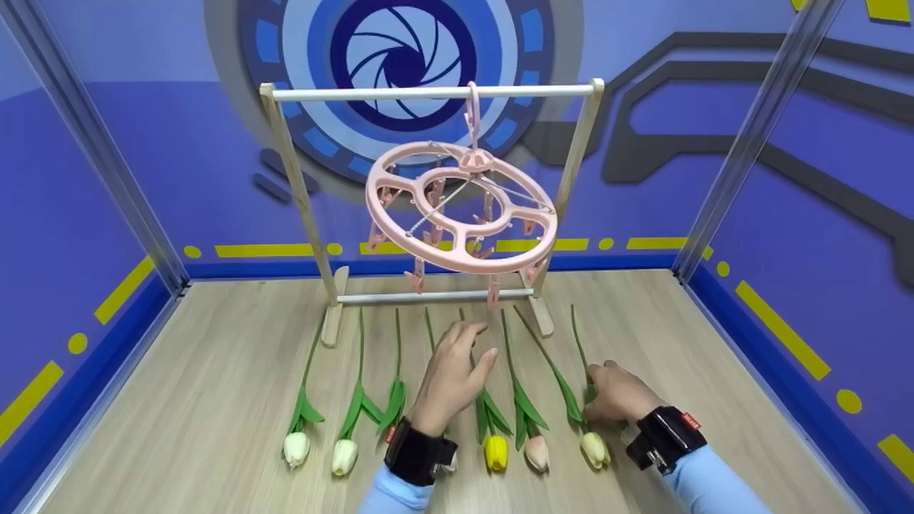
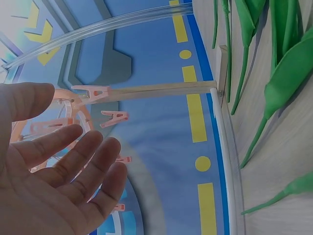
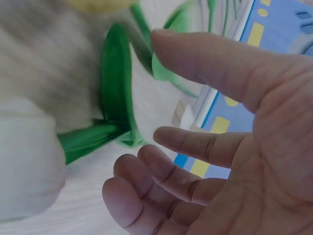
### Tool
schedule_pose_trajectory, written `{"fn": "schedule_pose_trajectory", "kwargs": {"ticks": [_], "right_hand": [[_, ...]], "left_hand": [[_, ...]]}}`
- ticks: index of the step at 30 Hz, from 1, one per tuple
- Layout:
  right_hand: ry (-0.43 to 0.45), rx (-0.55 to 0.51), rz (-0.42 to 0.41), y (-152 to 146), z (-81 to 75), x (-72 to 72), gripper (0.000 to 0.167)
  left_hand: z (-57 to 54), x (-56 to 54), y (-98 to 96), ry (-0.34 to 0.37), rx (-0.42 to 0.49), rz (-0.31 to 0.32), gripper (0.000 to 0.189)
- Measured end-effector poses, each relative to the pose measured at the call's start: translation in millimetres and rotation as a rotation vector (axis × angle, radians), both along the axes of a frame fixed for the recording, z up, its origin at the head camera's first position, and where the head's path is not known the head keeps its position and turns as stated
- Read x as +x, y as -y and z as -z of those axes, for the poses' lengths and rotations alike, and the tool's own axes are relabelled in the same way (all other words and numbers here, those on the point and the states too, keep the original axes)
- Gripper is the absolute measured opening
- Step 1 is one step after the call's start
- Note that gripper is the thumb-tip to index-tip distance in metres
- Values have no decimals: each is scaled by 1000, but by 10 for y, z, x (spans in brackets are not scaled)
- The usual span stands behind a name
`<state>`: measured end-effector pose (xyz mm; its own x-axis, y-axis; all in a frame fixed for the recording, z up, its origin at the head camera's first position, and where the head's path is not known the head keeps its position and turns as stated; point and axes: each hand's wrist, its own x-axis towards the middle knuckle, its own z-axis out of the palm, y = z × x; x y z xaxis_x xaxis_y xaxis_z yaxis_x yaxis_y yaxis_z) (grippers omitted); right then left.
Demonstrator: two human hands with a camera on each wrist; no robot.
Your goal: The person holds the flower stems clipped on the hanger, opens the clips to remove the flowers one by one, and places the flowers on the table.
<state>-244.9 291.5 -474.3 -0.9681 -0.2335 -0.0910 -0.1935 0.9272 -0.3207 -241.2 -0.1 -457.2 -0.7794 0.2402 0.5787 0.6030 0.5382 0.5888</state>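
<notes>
My left hand [image 1: 450, 375] hovers over the middle of a row of tulips, its fingers loosely bent with nothing in them. In the left wrist view, its palm and spread fingertips [image 2: 115, 147] show against the wall. Over at the row's right end, my right hand [image 1: 621, 392] is beside the last tulip, whose white bloom [image 3: 29, 161] is close to the camera. The right fingers are relaxed and apart, with a gap to its green leaf [image 3: 117, 73]. Nearby lie a pale yellow tulip [image 1: 595, 450], a pinkish tulip [image 1: 536, 454] and a bright yellow tulip [image 1: 495, 453].
A wooden rack [image 1: 289, 157] with a white top bar stands behind the flowers. From it hangs a tilted pink round clip hanger [image 1: 493, 265] with several clips. Two white tulips [image 1: 296, 450] lie at the left. Blue panels [image 1: 143, 178] enclose the wooden tabletop [image 1: 214, 357].
</notes>
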Motion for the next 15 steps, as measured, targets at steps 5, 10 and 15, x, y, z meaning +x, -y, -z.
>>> {"fn": "schedule_pose_trajectory", "kwargs": {"ticks": [5, 10, 15], "right_hand": [[11, -50, -37, 53, -7, 76, 33], [44, -107, -51, 96, -73, 130, 32], [7, -200, -96, 149, -218, 203, 30]], "left_hand": [[20, 84, 109, 4, -23, -22, 36], [28, 190, 259, -1, -31, -40, 36], [19, 327, 452, 7, -60, -69, 36]]}}
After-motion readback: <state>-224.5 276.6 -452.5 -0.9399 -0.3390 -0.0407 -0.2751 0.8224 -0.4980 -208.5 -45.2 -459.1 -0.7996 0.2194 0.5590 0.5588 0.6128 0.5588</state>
